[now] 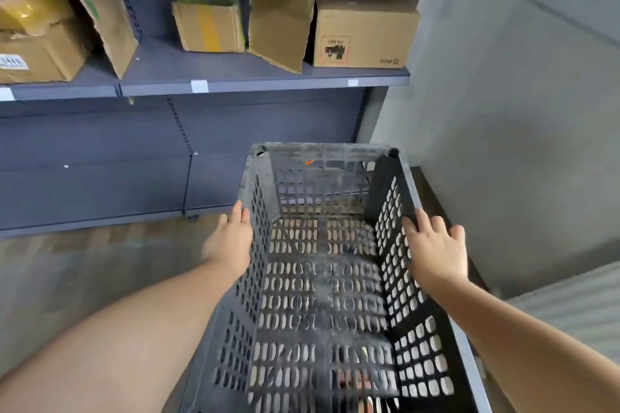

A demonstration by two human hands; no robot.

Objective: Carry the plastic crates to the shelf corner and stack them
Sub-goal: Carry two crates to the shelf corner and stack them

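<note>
The left hand lies flat against the outside of the crate's left wall, fingers straight and together, pressing inward just below the rim. The crate sits between both hands, near the end of the shelf where it meets the wall; whether it rests on the floor cannot be told. It is empty, perforated on every face, so it is judged light and fairly stiff, though the thin walls may flex under a squeeze. The dusty plastic may slip; the rim offers the surest hold. The right hand rests on the right rim, fingers spread and relaxed.
</note>
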